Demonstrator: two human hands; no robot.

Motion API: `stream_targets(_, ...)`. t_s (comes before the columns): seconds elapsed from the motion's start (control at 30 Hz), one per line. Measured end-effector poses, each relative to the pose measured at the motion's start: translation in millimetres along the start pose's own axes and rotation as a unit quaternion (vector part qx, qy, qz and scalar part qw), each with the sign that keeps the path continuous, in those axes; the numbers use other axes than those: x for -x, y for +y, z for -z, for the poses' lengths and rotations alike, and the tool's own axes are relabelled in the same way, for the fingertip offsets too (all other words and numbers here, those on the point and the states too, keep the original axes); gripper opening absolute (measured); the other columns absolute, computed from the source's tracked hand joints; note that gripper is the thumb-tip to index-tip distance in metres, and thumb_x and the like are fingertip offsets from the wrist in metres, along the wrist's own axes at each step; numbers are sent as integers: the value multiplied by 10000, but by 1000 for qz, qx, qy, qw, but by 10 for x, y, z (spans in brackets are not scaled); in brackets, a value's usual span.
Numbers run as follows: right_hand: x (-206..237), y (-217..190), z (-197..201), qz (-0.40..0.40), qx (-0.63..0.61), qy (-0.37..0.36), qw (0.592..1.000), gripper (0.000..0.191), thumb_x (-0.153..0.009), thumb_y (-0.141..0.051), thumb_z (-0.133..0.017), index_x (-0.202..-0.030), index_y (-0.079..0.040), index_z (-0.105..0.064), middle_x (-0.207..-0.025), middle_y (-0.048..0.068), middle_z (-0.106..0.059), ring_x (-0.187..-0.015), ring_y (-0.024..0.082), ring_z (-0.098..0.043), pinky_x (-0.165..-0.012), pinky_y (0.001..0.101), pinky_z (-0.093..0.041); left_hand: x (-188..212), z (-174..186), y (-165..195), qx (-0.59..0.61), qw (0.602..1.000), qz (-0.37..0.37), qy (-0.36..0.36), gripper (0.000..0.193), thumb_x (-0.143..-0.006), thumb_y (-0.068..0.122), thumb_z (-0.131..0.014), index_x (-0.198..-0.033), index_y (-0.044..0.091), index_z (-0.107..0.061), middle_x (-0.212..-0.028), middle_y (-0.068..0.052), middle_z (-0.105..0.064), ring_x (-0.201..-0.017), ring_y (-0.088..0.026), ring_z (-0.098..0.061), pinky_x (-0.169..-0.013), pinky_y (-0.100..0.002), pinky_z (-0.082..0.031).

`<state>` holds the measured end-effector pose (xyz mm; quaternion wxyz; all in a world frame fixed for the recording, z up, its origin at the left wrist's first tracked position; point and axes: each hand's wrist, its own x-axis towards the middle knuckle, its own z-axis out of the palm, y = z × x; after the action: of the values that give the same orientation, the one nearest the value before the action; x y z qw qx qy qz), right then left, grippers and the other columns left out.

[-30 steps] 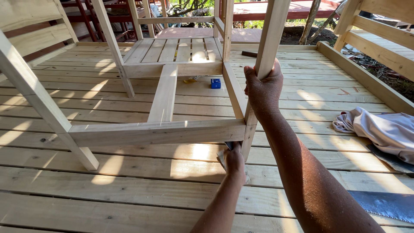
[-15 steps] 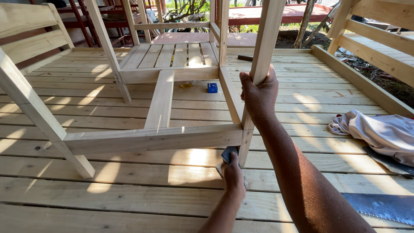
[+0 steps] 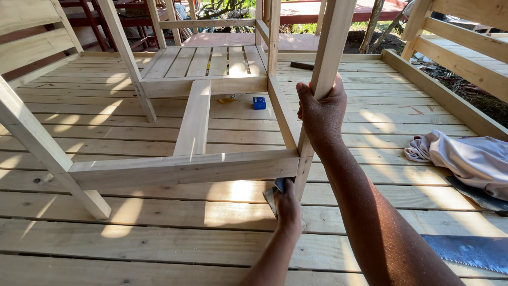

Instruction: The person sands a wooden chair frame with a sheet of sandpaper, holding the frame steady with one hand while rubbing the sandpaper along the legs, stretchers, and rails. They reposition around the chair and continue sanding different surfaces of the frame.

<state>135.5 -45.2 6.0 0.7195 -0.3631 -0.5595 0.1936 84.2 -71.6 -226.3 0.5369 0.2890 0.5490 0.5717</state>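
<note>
My right hand (image 3: 323,114) grips the upright leg (image 3: 327,69) of the bare wooden frame (image 3: 185,168), fingers wrapped tight round the post just above the joint with the lower front rail. My left hand (image 3: 288,204) sits below that rail at the leg's foot, fingers closed on a folded piece of sandpaper (image 3: 276,188) pressed against the wood. The frame stands on the plank deck (image 3: 159,238); a small blue object (image 3: 259,103) lies beyond it, a crumpled cloth (image 3: 465,159) and a saw blade (image 3: 471,251) to my right.
</note>
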Motion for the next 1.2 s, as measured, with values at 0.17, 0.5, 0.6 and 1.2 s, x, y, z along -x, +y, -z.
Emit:
stream_targets(0.17, -2, 28, 12, 5, 9, 8, 1000, 255, -997, -76, -719, -1075, -54, -477, -701, 16, -583, -504, 78, -569, -440, 248, -500, -107, 21, 96, -12, 999, -8, -44, 619, -957, 459, -555, -1314, -40, -631, -1318, -184, -694, -1191, -294, -639, -1026, -383, -471)
stream_targets(0.5, 9, -3, 47, -5, 28, 7, 1000, 250, -1001, -96, -703, -1074, -72, -466, -709, 17, -595, -512, 74, -583, -452, 244, -518, -562, 305, 9, 14, 972, -104, -211, 594, -934, 337, -619, -1443, 53, -501, -1407, -138, -608, -1250, -232, -558, -1090, -349, -400)
stream_targets(0.6, 15, -29, 64, -7, 46, 1, 999, 249, -1009, -104, -704, -1044, -78, -459, -706, 19, -592, -515, 77, -602, -454, 248, -528, -752, 398, 306, -106, 937, -98, -318, 578, -946, 349, -617, -1414, 12, -589, -1376, -184, -645, -1260, -269, -570, -1102, -395, -403)
stream_targets(1.2, 50, -35, 37, 10, 39, 20, 999, 256, -1008, -117, -719, -1030, -68, -468, -686, 20, -581, -505, 81, -580, -442, 254, -519, -667, 270, 224, -109, 963, 19, -245, 649, -905, 434, -619, -1435, 69, -538, -1428, -142, -613, -1291, -239, -558, -1130, -355, -376)
